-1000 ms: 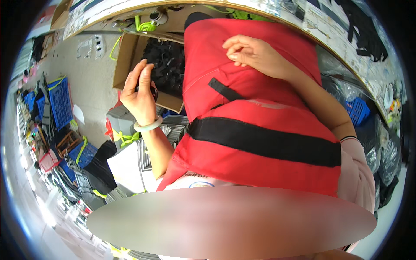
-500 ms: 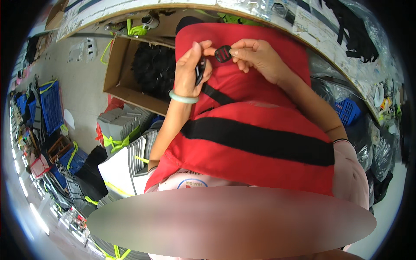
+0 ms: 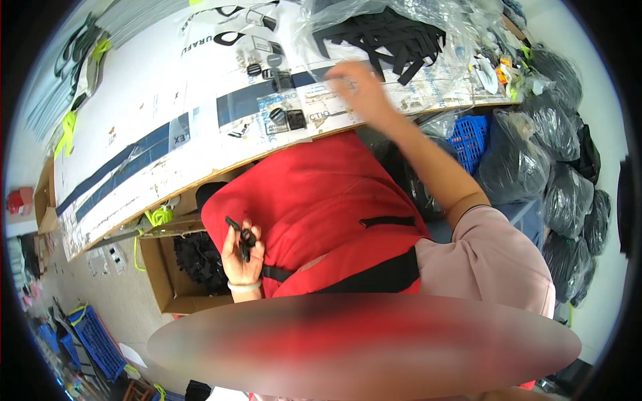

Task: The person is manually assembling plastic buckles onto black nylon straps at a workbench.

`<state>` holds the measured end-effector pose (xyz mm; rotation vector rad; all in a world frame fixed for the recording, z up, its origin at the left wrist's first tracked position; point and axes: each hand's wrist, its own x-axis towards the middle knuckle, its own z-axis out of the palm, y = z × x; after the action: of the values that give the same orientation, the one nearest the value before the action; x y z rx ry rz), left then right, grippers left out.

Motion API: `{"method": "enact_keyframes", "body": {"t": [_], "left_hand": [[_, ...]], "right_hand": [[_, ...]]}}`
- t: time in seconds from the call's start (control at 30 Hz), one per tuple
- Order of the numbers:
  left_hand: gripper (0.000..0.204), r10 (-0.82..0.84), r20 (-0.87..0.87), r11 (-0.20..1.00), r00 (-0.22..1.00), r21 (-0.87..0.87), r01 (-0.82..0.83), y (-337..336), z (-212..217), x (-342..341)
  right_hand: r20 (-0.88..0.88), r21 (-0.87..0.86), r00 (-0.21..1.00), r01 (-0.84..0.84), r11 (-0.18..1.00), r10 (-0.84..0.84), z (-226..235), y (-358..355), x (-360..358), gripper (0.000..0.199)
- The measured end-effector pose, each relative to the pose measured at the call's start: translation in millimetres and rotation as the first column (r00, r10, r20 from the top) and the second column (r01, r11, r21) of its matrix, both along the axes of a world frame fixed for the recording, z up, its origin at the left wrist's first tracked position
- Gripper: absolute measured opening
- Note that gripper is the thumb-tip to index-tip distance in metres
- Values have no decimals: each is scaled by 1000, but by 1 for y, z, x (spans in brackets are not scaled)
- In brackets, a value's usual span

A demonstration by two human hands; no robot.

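Low over my red apron (image 3: 321, 194), my left hand (image 3: 242, 266) is turned palm up. Its fingers curl around small black plastic buckles (image 3: 247, 238); how many there are is hard to make out. My right hand (image 3: 360, 92) reaches out over the worktable (image 3: 154, 110), smeared by motion, so its fingers cannot be read. Nearest to it lies a heap of black webbing straps (image 3: 391, 40) on clear plastic sheeting (image 3: 309, 23). Left of that hand, a few loose black buckles (image 3: 278, 117) and a square black piece (image 3: 295, 119) rest on the tabletop.
Under the table edge at left stands a cardboard box (image 3: 158, 277) filled with black pieces (image 3: 199, 260). A blue plastic basket (image 3: 470, 139) and several stuffed black bags (image 3: 511, 164) crowd the right side. Stacked grey sheets (image 3: 144, 23) lie at the table's far left.
My hands have parted: the right has left the buckle it held and moved out over the table, while the left stays over my lap with black pieces. The view has swung toward the table.
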<state>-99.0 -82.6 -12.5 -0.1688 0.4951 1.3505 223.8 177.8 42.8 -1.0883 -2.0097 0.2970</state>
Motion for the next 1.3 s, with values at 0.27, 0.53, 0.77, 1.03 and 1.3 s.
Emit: {"method": "enact_keyframes", "body": {"t": [0.27, 0.53, 0.77, 1.03, 1.3], "left_hand": [[15, -65, 58, 998, 996, 1, 65, 9, -1, 11], [17, -61, -51, 997, 997, -46, 59, 15, -8, 21], [18, -98, -89, 993, 991, -78, 91, 19, -9, 24], [24, -79, -135, 996, 988, -42, 74, 10, -6, 22], [18, -218, -170, 976, 961, -49, 212, 30, -2, 29]], "right_hand": [[292, -153, 748, 652, 743, -596, -43, 136, 196, 82], [-230, -184, 886, 366, 912, -402, -78, 64, 20, 15], [-118, -237, 971, 177, 955, -209, -51, 44, -11, 36], [170, -133, 983, -41, 990, 63, 1, -24, 41, 30], [132, -80, 980, -141, 987, 151, -16, -69, 28, 22]]}}
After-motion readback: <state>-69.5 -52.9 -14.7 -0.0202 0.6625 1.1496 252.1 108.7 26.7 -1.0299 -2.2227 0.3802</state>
